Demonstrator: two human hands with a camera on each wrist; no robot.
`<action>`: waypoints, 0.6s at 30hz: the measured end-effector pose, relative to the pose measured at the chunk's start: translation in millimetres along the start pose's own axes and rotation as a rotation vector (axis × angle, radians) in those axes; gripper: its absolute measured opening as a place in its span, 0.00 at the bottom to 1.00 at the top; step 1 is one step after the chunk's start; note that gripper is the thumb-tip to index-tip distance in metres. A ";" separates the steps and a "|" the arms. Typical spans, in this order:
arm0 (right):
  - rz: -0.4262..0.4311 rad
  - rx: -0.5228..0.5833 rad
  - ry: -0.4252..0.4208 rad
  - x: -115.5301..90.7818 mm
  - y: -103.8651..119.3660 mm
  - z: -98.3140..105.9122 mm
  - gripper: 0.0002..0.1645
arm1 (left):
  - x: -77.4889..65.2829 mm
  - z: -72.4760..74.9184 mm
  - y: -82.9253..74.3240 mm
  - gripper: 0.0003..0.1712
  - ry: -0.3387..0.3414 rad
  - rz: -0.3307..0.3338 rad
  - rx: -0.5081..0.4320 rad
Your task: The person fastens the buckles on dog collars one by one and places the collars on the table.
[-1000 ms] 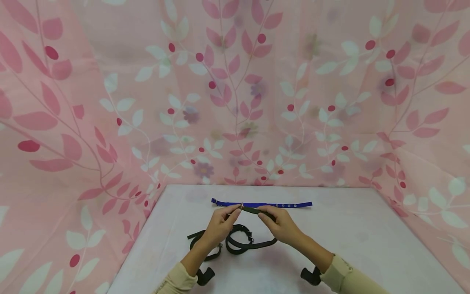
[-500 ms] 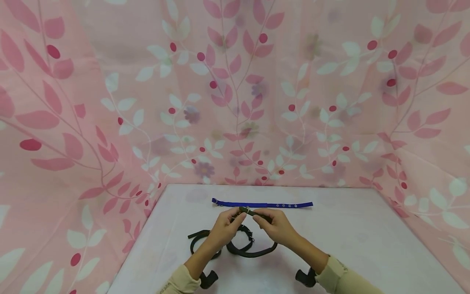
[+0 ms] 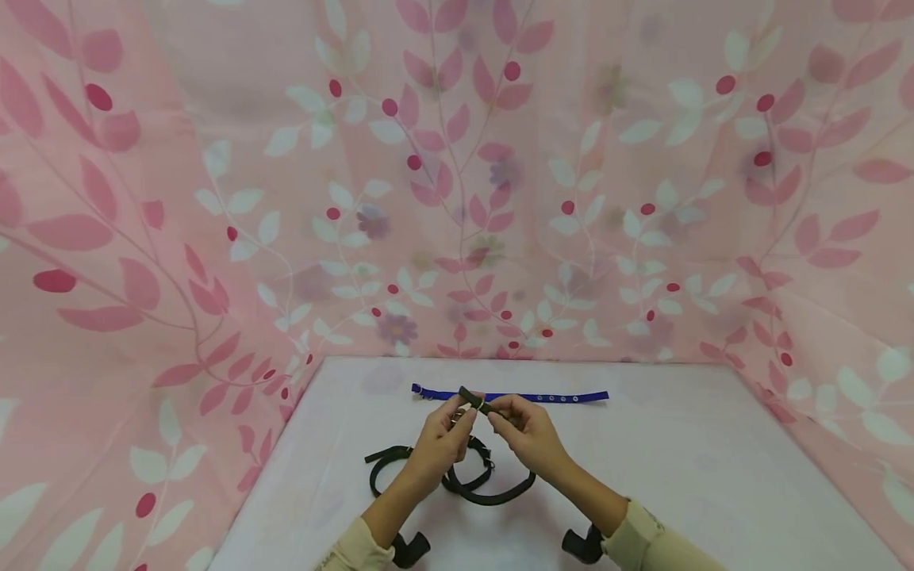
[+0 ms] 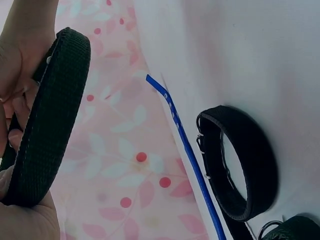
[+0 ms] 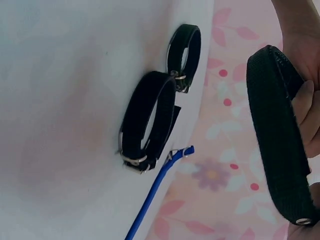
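Above the middle of the table, a dark green webbing collar [image 3: 494, 500] is bent into a hanging loop between both hands. My left hand [image 3: 437, 446] pinches it beside the metal buckle. From the right, my right hand [image 3: 535, 441] pinches the strap, whose free end pokes up past the left fingertips through a metal ring or buckle frame. In both wrist views, the collar's wide band [image 4: 57, 117] [image 5: 274, 135] curves in front of the fingers, hiding part of them. Below the hands lies a coiled black collar [image 4: 262, 165] with metal buckle and rings.
Another coiled dark green collar [image 5: 186, 55] rests to the left, partly behind the left forearm in the head view. Farther back, a blue collar [image 3: 564, 399] with eyelets lies stretched out. The white table [image 3: 678, 460] meets pink leaf-patterned cloth [image 3: 457, 198] behind and at the sides.
The hands have come closer together, the right moving left. The collar's free end now sticks up past the left fingertips through the metal ring, and its loop hangs closed below the hands.
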State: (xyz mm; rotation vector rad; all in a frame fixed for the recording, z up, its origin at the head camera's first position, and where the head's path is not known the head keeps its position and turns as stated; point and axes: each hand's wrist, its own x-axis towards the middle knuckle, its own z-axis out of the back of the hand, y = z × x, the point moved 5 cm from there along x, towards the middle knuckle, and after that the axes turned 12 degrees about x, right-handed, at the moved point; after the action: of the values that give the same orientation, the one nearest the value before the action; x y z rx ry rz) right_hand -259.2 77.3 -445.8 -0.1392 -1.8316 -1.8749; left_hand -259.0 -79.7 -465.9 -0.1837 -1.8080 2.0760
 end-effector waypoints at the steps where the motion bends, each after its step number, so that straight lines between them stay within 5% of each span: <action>1: 0.000 0.008 0.016 0.1 -0.9 -0.9 0.09 | -0.6 -0.6 -0.9 0.24 0.005 0.004 -0.003; 13: -0.019 0.117 0.078 -2.4 -0.8 -4.5 0.13 | -4.5 -7.1 -10.9 0.24 0.057 -0.019 -0.038; 18: -0.026 0.103 0.107 -4.4 -3.3 -1.9 0.10 | -6.1 0.7 -14.7 0.24 -0.037 -0.001 -0.099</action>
State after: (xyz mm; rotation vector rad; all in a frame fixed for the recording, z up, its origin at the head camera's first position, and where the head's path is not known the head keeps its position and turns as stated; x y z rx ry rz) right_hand -256.3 76.6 -450.8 0.0203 -1.8600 -1.7654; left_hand -250.7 -81.1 -452.3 -0.1729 -1.9341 2.0030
